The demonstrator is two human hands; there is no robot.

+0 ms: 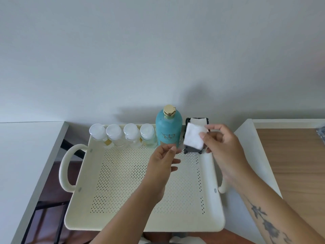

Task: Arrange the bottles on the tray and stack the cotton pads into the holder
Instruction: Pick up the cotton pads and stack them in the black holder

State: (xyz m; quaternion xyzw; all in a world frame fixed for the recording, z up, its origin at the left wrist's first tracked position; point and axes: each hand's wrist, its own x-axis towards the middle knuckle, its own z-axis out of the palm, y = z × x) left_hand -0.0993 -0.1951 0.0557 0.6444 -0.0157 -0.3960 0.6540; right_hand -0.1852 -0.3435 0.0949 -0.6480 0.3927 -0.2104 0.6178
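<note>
A cream perforated tray with loop handles lies in front of me. Along its far edge stand several small clear bottles with white caps, and to their right a tall teal bottle with a gold cap. A black holder stands at the far right corner with white pads showing at its top. My right hand pinches a square white cotton pad just in front of the holder. My left hand hovers over the tray near the teal bottle, fingers apart, holding nothing.
A white tabletop lies to the left, with a dark gap and black frame between it and the tray. To the right is a white ledge and a wood-grain surface. A plain wall rises behind.
</note>
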